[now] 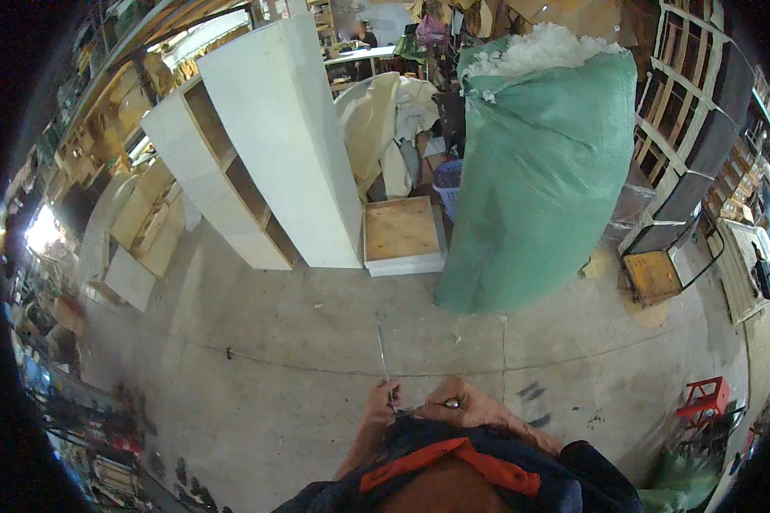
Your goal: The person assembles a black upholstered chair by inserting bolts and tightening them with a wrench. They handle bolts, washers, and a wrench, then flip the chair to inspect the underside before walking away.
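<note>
A long, thin, shiny metal rod [382,349] points away from me over the concrete floor, its far end slightly widened. My left hand [383,399] is closed round its near end, low in the middle of the head view. Close by on the right, my right hand [455,403] is curled in front of my body, with a ring on one finger. Whatever its fingers hold, if anything, is hidden beneath the hand. Both hands are held near the dark clothing with an orange-red edge.
Tall white foam-covered panels [282,141] lean ahead on the left. Beside them stand a low wood-topped white block [399,231] and a big green sack [539,179] of white stuffing. A hand truck [653,278] and red stool [704,400] are at right. A person [364,36] sits far back.
</note>
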`<state>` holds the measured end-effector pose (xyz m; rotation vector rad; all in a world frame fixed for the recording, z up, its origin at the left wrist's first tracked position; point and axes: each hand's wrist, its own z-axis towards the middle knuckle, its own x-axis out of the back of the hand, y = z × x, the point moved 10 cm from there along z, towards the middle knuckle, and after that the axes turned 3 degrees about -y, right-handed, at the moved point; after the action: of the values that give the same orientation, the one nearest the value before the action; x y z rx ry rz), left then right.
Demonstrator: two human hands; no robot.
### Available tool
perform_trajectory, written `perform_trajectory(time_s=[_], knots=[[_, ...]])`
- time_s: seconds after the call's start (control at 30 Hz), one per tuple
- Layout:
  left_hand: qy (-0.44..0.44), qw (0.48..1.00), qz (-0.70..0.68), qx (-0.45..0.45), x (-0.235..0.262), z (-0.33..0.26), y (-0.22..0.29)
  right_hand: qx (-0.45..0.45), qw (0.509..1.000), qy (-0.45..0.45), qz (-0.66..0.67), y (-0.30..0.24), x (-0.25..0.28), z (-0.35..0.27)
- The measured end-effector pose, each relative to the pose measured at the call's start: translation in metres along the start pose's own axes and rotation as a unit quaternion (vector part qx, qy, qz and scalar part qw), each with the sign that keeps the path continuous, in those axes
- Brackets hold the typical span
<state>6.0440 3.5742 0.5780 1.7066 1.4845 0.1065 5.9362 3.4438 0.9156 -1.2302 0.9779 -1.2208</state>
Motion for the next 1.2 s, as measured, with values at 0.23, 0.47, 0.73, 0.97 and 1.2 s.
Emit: perform_trajectory(time_s=[0.23,0.47,0.73,0.97,1.2], knots=[[-0.034,0.999,-0.019,-0.013,-0.001,0.001,0.024,0.033,0.999,-0.002,-0.016,-0.005,-0.006,0.017],[-0.028,0.998,-0.051,-0.021,0.014,0.009,0.028,-0.028,0.999,-0.013,-0.036,-0.011,-0.020,0.027],[-0.015,0.987,-0.150,-0.064,0.031,0.008,0.020,-0.004,0.984,0.141,-0.108,0.011,-0.006,0.017],[0.053,0.957,-0.243,-0.150,0.083,-0.025,0.029,-0.010,1.000,0.007,0.007,0.070,-0.002,0.105],[0.117,0.918,-0.334,-0.178,0.156,-0.089,0.027,-0.006,0.967,-0.227,0.114,0.006,-0.157,0.158]])
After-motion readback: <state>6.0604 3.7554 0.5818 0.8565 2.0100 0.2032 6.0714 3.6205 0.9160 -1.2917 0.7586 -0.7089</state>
